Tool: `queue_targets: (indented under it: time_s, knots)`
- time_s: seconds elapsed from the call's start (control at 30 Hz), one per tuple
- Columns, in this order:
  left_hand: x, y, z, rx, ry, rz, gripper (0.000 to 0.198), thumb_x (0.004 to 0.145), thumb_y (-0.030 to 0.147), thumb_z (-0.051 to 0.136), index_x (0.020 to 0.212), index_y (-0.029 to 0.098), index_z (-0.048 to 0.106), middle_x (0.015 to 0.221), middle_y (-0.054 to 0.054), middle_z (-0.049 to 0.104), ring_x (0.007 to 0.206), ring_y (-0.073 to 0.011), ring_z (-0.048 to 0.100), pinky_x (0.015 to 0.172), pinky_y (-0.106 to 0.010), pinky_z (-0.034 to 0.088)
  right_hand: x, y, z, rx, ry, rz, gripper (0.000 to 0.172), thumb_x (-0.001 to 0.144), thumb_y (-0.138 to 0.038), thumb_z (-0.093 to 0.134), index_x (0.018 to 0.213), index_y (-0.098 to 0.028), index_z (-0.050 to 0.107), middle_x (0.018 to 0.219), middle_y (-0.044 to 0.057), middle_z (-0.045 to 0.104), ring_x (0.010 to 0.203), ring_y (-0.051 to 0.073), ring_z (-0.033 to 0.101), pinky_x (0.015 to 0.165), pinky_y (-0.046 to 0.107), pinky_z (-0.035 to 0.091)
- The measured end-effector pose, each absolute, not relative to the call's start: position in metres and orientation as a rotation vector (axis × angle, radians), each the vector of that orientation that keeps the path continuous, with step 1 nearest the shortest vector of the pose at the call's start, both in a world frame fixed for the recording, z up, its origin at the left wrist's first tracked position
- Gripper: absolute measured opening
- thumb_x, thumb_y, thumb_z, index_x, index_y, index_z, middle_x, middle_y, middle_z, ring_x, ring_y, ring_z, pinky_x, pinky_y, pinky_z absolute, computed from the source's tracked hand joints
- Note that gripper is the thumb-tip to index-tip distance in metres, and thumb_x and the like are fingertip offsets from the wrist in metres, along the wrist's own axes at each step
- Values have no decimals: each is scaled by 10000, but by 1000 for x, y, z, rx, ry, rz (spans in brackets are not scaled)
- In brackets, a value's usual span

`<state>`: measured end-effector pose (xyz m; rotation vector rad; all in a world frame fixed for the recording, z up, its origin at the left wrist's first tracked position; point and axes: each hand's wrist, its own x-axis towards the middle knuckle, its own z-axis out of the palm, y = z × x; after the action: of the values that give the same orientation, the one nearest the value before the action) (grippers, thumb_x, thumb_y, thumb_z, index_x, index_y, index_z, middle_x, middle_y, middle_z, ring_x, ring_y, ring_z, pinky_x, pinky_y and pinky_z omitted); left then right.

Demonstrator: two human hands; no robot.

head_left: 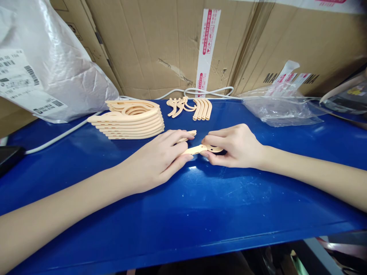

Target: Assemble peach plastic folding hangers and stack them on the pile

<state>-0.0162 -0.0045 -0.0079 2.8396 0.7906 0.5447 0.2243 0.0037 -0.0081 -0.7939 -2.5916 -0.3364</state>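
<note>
Both hands meet over the blue table around one beige plastic hanger piece [195, 149]. My left hand [160, 154] closes on its left part between thumb and fingers, and a second beige end shows beyond my left fingertips. My right hand [233, 147] pinches a curved beige part with small holes [214, 149] at the piece's right end. The two parts touch there; whether they are locked together I cannot tell. Behind my left hand lies a stack of folded beige hangers [129, 124]. Loose curved arms [203, 109] and small hooks [177, 106] lie farther back.
Cardboard boxes [160, 42] stand along the back edge of the blue table [183, 221]. A white plastic parcel [65, 65] leans at the left, near a black object [11, 158]. A white cable [61, 137] runs along the back. Clear plastic bags [286, 109] lie at the right.
</note>
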Motion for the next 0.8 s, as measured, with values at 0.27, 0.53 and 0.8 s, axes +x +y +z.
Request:
queue_targets:
  time_s: [0.27,0.53,0.8]
  knots:
    - [-17,-4,-7,2829,807,545,353,1028,341,329,1000,152,625,1394,-119,503,1309,-242,446,1096,-433,382,224,4,-8,-794,-2589,-276,342,933,-404,446,746,-180,625,584,-38,543,483,76,423,480,239,216]
    - [-18,-2,-7,2766,869,562,328,1013,396,370,996,168,605,1342,-111,521,1205,-242,520,1011,-424,439,224,5,-9,-784,-2585,-244,319,919,-382,472,700,-183,594,549,-52,482,468,69,381,477,233,203]
    - [-17,-2,-4,2634,905,563,315,1010,391,365,931,178,583,1310,-84,526,1237,-239,499,1035,-409,414,224,5,-8,-713,-2621,-192,330,915,-381,473,666,-185,567,539,-56,463,451,69,338,469,236,208]
